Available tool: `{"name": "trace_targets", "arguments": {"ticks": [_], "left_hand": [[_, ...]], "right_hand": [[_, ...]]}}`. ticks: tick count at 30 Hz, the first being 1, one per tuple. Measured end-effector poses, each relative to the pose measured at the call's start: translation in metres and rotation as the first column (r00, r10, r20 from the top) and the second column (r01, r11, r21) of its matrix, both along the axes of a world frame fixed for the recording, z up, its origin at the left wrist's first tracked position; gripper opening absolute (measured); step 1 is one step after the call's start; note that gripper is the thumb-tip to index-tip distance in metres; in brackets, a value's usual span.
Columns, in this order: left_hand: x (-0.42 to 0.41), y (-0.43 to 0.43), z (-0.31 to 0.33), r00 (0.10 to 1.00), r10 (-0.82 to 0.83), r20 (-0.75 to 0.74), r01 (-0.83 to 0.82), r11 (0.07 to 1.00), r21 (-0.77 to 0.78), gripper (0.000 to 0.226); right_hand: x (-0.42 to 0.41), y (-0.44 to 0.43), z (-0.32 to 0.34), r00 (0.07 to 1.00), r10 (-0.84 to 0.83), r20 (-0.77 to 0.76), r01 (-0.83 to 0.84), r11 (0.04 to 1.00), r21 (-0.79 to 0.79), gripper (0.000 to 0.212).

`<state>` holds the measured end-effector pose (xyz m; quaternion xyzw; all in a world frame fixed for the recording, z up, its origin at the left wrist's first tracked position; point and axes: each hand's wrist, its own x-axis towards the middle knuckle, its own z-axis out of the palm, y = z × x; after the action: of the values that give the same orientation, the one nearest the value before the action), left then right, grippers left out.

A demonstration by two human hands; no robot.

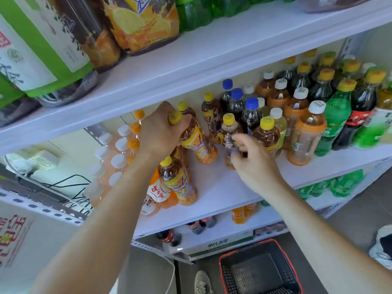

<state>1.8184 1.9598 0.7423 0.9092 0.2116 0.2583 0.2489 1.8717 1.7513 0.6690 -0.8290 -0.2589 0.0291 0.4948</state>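
— Both forearms (101,219) are stretched to the shelf (222,187). What is held?
— By the left hand (161,128) a tilted tea bottle (195,139) is gripped at its neck. The right hand (252,160) is blurred, fingers loosely spread at a second bottle (230,134), nothing clasped.
— Progress?
— Midway, it is judged: one bottle is unplaced, the front row unfinished.

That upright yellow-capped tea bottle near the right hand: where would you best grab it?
Grip the yellow-capped tea bottle round its labelled middle, coming from the open front of the shelf. It stands upright, bottles crowd it behind and to the right, and the left hand holds a tilted tea bottle to its left, so probably only the front is free.
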Motion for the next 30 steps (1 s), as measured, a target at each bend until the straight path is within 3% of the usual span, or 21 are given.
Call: {"name": "trace_targets", "arguments": {"ticks": [3,7,9,15,23,25,27,30], "left_hand": [[0.024,0.014,-0.009,0.988,0.023,-0.153,-0.014,0.998,0.057,0.041],[0.048,0.028,-0.024,0.947,0.083,-0.31,-0.002,0.967,0.253,0.04],[0.057,0.035,-0.03,0.929,0.11,-0.353,0.016,0.941,0.337,0.04],[0.078,0.042,-0.036,0.85,0.206,-0.484,0.025,0.903,0.428,0.04],[0.079,0.033,-0.032,0.771,0.31,-0.556,0.013,0.866,0.5,0.053],[0.07,0.028,-0.024,0.79,0.304,-0.533,0.008,0.864,0.504,0.055],[0.055,0.02,-0.014,0.864,0.19,-0.466,0.038,0.899,0.437,0.047],[0.019,-0.001,-0.01,0.929,-0.204,-0.309,0.208,0.978,-0.019,0.039]], "right_hand": [[0.02,0.03,0.013,0.968,0.018,0.251,0.005,0.996,-0.092,0.058],[0.041,0.056,0.014,0.97,0.094,0.222,-0.009,0.933,-0.359,0.069],[0.046,0.062,0.01,0.97,0.111,0.217,-0.01,0.908,-0.419,0.069],[0.054,0.064,0.003,0.955,0.025,0.296,0.081,0.937,-0.341,0.047],[0.048,0.058,-0.01,0.972,-0.007,0.236,0.056,0.978,-0.199,0.03],[0.046,0.049,-0.009,0.973,0.018,0.23,0.028,0.98,-0.195,0.027],[0.044,0.039,-0.006,0.977,0.022,0.212,0.012,0.987,-0.157,0.023],[0.036,0.021,0.009,0.979,0.041,0.199,-0.037,0.999,-0.025,0.018]]}}
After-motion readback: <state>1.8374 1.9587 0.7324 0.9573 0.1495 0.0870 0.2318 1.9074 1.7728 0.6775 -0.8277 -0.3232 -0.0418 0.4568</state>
